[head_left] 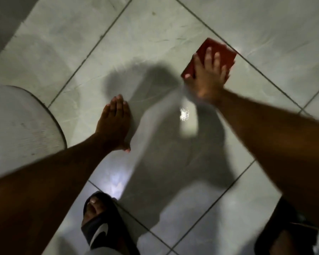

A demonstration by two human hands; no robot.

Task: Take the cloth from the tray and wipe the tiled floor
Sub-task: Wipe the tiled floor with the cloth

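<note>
On the tiled floor point(155, 30), right hand point(207, 78) presses red cloth point(221, 52), fingers point(208, 54) spread; left hand point(114, 124) flat, open.

The cloth point(216, 52) is deep red. The tiled floor point(155, 34) is pale grey-white with faint marbled veining and dark grout lines. The sandal point(98, 227) is black with a white mark.

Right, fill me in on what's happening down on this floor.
A person is crouched over the tiled floor, wiping it. The right hand presses flat on a folded red cloth near a grout line. The left hand rests palm down on the bare tile, bracing. A white tray sits at the left edge, and a foot in a dark sandal shows below.
</note>
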